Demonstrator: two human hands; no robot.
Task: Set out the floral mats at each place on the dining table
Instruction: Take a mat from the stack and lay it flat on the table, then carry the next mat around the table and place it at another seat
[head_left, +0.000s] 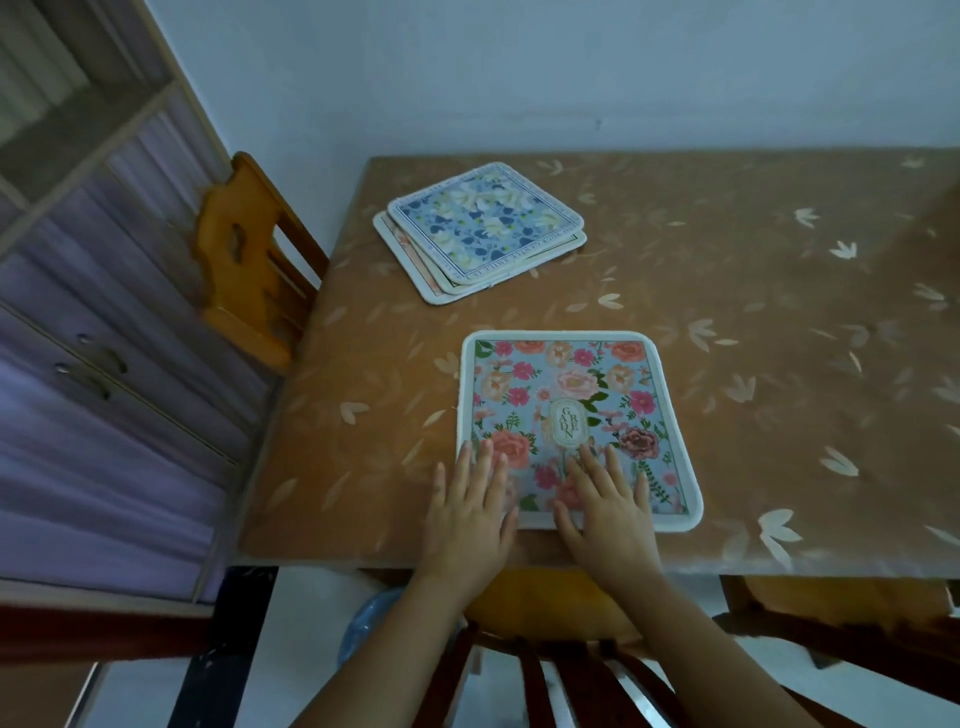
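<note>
- Pink and peach blooms under my fingers: both palms lie flat, fingers straight and spread, gripping nothing.
- My left hand presses the near left corner of the floral mat, with the little finger off on the cloth.
- My right hand rests across the mat's near edge, fingertips close to the oval "GARDEN" label.
- The mat lies flat at the near edge of the dining table, towards its left end, white border showing all round.
- Further out, the stack of mats sits near the far left corner, a blue-and-white one on top, the ones under it fanned out.
- One wooden chair stands at the table's left edge; a second chair is tucked below me.
- A cabinet with purple-tinted doors lines the left wall.
</note>
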